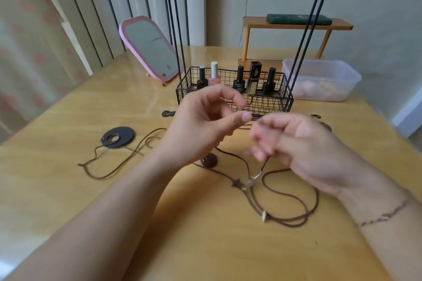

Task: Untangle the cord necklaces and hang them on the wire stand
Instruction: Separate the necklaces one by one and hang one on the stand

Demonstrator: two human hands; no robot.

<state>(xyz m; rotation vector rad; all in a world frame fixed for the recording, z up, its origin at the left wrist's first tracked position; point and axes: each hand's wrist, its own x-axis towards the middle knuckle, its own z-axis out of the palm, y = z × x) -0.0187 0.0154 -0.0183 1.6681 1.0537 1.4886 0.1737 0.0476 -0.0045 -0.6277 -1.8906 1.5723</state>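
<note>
Both hands, left [205,121] and right [294,143], pinch thin brown cord necklaces [285,191] trailing tangled across the desk [91,201]; one bottle [239,80] reads "DUBE…".

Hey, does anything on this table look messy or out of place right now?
Yes. Brown cord necklaces sprawl in crossed loops over the table instead of hanging on the wire stand. Nothing looks spilled or broken.
</note>
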